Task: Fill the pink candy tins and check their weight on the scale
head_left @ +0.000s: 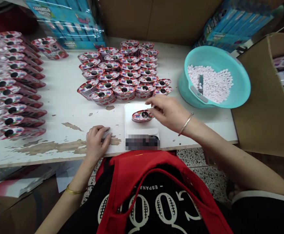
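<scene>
Floor: we stood over speckled terrazzo (205, 165).
Bench: we faced a white-painted bench (61, 105), its paint chipped to brown along the front.
Behind: a brown cardboard panel (156, 19) rose there, with blue cartons (232, 26) against it.

A packing workshop, rows of candy cups (124, 66), cardboard carton (259, 97)

Bright even lt, soft shadows, glare on shrink wrap (71, 27), fisheye bend at edges, pixelated patch (142, 142) bottom ctr, rest fairly sharp
</scene>
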### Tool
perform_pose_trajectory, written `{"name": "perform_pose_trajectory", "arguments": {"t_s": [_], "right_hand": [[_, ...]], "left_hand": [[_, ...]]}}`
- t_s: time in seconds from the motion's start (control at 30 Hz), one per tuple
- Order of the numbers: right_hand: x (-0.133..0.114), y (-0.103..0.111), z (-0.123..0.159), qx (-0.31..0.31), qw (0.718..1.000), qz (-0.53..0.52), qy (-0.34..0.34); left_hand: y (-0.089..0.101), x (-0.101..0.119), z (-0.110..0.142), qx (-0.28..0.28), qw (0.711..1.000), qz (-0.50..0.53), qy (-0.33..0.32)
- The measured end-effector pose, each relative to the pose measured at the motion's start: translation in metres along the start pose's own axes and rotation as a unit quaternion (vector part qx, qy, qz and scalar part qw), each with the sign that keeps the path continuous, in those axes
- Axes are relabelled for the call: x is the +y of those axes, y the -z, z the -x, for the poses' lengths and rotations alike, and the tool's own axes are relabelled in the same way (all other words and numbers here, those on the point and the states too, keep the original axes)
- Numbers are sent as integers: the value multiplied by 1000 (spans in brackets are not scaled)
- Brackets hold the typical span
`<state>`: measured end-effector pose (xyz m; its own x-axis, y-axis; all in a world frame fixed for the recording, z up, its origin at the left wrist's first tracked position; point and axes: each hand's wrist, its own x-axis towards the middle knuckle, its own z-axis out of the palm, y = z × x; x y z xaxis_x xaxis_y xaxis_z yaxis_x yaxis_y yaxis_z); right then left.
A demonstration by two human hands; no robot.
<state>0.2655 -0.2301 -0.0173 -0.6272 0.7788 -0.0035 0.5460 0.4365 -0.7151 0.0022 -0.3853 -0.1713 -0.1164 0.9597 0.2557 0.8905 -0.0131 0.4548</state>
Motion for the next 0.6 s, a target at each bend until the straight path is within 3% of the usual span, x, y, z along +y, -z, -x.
{"name": "perform_pose_trajectory", "arguments": {"t_s": [0.1,0.2,0.33,0.43,0.6], "right_hand": [[8,8,11,34,974,-203,-91],[23,11,24,42,905,-378,-192],[40,6,40,69,844,-465,-260],[45,0,49,92,834,-473,-268],[40,-4,49,105,861,-440,-234]], "left_hand": [[0,1,0,-2,1000,4,10],[0,3,0,-6,1000,7,18],[1,4,0,-7,1000,6,18],[2,5,0,-4,1000,5,14],[3,7,-2,-9,1000,1,20]]}}
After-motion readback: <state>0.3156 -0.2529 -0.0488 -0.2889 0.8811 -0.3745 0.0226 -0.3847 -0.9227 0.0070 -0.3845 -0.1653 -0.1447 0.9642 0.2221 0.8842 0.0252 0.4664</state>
